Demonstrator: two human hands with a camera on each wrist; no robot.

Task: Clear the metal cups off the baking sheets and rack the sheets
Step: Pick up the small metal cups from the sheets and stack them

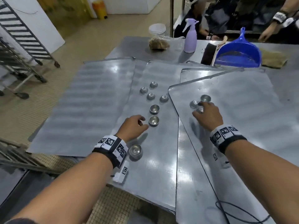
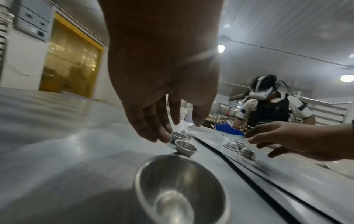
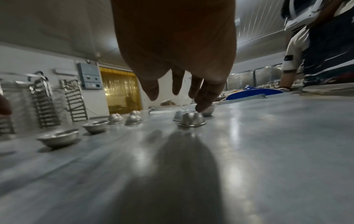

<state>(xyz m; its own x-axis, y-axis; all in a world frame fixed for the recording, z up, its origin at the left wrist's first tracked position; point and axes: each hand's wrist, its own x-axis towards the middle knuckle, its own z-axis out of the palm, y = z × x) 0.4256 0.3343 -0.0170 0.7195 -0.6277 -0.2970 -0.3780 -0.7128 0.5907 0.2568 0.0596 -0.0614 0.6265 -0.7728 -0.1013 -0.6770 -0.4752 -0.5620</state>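
Several overlapping baking sheets cover the steel table. The middle sheet (image 1: 155,167) carries several small metal cups, some upside down (image 1: 151,96), some upright (image 1: 154,109). My left hand (image 1: 142,122) hovers with loosely bent, empty fingers just left of an upright cup (image 1: 153,120); another upright cup (image 1: 135,151) sits by that wrist and looms large in the left wrist view (image 2: 182,192). On the right sheet (image 1: 242,97) three cups cluster. My right hand (image 1: 198,109) spreads over them, fingertips at an inverted cup (image 3: 191,119), gripping nothing.
A purple spray bottle (image 1: 191,39), a blue dustpan (image 1: 237,54), a brown cloth (image 1: 273,59) and stacked white bowls (image 1: 157,29) stand at the table's far side. Wheeled sheet racks (image 1: 24,38) stand to the left. Another person (image 2: 268,106) works across the table. A black cable (image 1: 226,207) lies near me.
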